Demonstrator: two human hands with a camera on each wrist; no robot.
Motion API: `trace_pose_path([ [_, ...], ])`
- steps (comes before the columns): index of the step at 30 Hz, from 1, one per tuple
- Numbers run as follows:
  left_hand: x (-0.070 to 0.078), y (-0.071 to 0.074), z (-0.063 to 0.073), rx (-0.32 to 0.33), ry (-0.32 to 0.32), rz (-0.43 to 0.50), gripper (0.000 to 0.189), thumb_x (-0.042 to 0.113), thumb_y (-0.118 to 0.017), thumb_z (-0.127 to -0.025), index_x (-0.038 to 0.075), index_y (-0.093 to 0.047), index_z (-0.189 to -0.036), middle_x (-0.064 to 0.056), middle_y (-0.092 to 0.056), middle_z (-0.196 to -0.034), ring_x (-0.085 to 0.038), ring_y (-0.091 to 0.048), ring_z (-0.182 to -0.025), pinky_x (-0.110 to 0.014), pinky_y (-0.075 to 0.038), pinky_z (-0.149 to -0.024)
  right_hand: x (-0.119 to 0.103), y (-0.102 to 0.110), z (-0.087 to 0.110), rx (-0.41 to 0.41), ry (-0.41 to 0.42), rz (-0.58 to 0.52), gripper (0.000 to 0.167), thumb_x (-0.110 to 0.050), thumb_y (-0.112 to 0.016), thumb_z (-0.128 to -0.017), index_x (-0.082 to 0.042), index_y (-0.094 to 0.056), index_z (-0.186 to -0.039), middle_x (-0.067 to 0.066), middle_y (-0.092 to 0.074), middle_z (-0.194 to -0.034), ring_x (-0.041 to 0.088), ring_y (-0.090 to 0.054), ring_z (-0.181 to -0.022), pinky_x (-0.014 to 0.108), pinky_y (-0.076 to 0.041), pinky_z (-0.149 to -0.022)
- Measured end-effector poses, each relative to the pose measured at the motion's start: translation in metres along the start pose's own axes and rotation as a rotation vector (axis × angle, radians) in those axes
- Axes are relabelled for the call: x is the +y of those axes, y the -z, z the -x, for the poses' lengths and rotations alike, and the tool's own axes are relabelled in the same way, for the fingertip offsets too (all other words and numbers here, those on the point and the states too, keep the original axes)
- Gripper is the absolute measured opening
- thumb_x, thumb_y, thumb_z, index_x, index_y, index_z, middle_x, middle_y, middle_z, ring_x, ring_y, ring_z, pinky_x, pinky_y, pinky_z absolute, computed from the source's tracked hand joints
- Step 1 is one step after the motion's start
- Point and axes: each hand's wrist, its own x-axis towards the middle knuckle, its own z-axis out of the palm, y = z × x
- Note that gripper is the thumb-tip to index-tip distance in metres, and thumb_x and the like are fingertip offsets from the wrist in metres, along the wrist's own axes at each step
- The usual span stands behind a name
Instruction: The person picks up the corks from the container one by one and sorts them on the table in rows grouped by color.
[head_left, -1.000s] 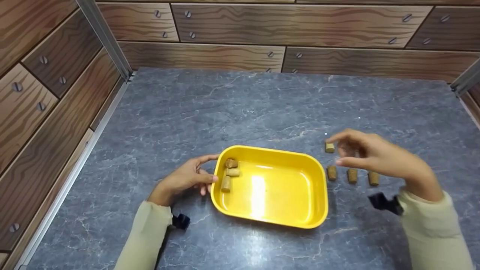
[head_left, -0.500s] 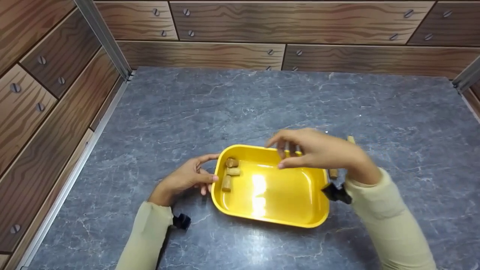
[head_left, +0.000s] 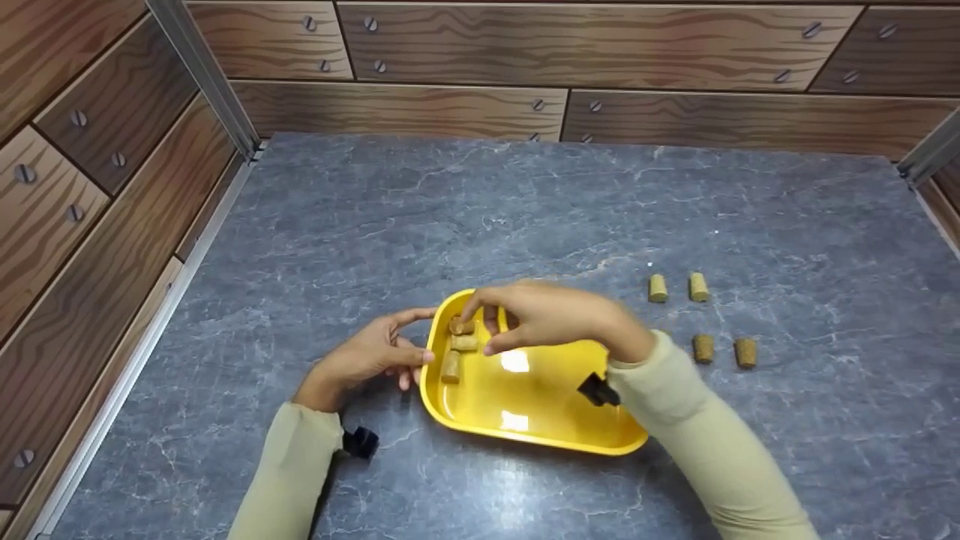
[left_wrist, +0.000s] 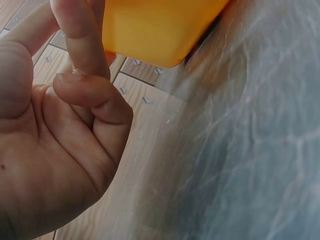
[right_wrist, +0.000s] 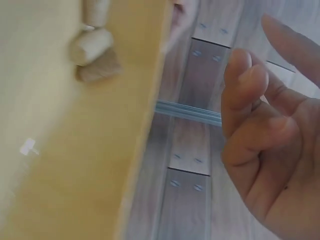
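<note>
Right-hand grip, head view: the right hand [head_left: 551,315] hangs over the far-left corner of the yellow tray [head_left: 547,442], fingers curled downward; whether a cork sits between them cannot be told from here.
Left-hand grip, head view: the left hand [head_left: 367,360] rests against the tray's left wall, fingers laid on it, not clamped round it.
Corks in tray, head view: three corks [head_left: 457,346] lie in a loose column by the left wall, directly below and left of the right fingertips; the near one has its long axis near-to-far.
Loose corks, head view: four corks [head_left: 701,319] lie on the table [head_left: 525,202] well to the right of the tray.
Nearer hand: the right hand is over the tray's corks; the left is outside the wall.
Left wrist view: fingers [left_wrist: 80,45] press the tray's outer wall [left_wrist: 155,30]; tray contents hidden.
Right wrist view: fingers [right_wrist: 250,105] are loosely bent and apart, nothing visible between them; tray corks [right_wrist: 92,50] blurred, upper left.
</note>
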Motion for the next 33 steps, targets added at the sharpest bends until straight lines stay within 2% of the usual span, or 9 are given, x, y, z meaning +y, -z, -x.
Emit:
trace_pose_path([
  [7,-0.001,0.001,0.001,-0.007,-0.024,-0.014,0.073,0.011,-0.065,-0.091,0.004,-0.024,-0.152,0.002,-0.068,-0.061,-0.008,-0.058,-0.045,-0.02,-0.046,-0.046,0.01,-0.018,-0.025,-0.056,-0.056,0.015,0.041,-0.023,-0.068,-0.09,-0.007,-0.057,-0.126,0.004,-0.066,-0.094,0.012,-0.057,-0.075,0.023,-0.047,-0.066],
  [12,-0.001,0.001,0.001,-0.014,-0.04,-0.014,0.076,0.013,-0.067,-0.09,0.003,-0.024,-0.152,0.003,-0.068,-0.061,-0.007,-0.059,-0.046,-0.019,-0.044,-0.045,0.01,-0.028,-0.035,-0.088,-0.099,0.11,0.04,-0.025,-0.069,-0.09,-0.011,-0.059,-0.126,0.002,-0.065,-0.093,0.011,-0.055,-0.075,0.025,-0.047,-0.067],
  [15,-0.002,0.002,0.001,-0.018,-0.041,0.0,0.076,0.013,-0.067,-0.09,0.003,-0.024,-0.152,0.002,-0.068,-0.061,-0.007,-0.059,-0.045,-0.018,-0.044,-0.045,0.01,-0.034,-0.039,-0.098,-0.113,0.174,0.038,-0.027,-0.071,-0.088,-0.016,-0.06,-0.123,0.0,-0.065,-0.092,0.009,-0.055,-0.075,0.024,-0.047,-0.065],
  [19,-0.003,0.001,0.001,-0.024,-0.037,0.018,0.076,0.012,-0.068,-0.09,0.002,-0.024,-0.151,0.002,-0.067,-0.061,-0.007,-0.058,-0.045,-0.018,-0.045,-0.045,0.01,-0.041,-0.042,-0.11,-0.129,0.208,0.036,-0.03,-0.073,-0.086,-0.021,-0.061,-0.119,-0.003,-0.064,-0.089,0.008,-0.056,-0.074,0.024,-0.046,-0.063],
  [27,-0.002,0.001,0.0,-0.025,-0.046,0.019,0.077,0.013,-0.069,-0.089,0.002,-0.024,-0.151,0.002,-0.067,-0.061,-0.008,-0.058,-0.045,-0.019,-0.045,-0.045,0.012,-0.048,-0.046,-0.132,-0.161,0.253,0.036,-0.031,-0.073,-0.086,-0.022,-0.06,-0.118,-0.004,-0.062,-0.089,0.009,-0.055,-0.076,0.026,-0.045,-0.065],
  [33,-0.001,0.001,0.0,-0.033,-0.051,0.024,0.078,0.013,-0.068,-0.089,0.001,-0.023,-0.151,0.002,-0.068,-0.061,-0.007,-0.058,-0.045,-0.019,-0.046,-0.045,0.015,-0.052,-0.048,-0.142,-0.148,0.264,0.036,-0.031,-0.073,-0.086,-0.023,-0.062,-0.12,-0.003,-0.062,-0.093,0.01,-0.055,-0.078,0.027,-0.045,-0.066],
])
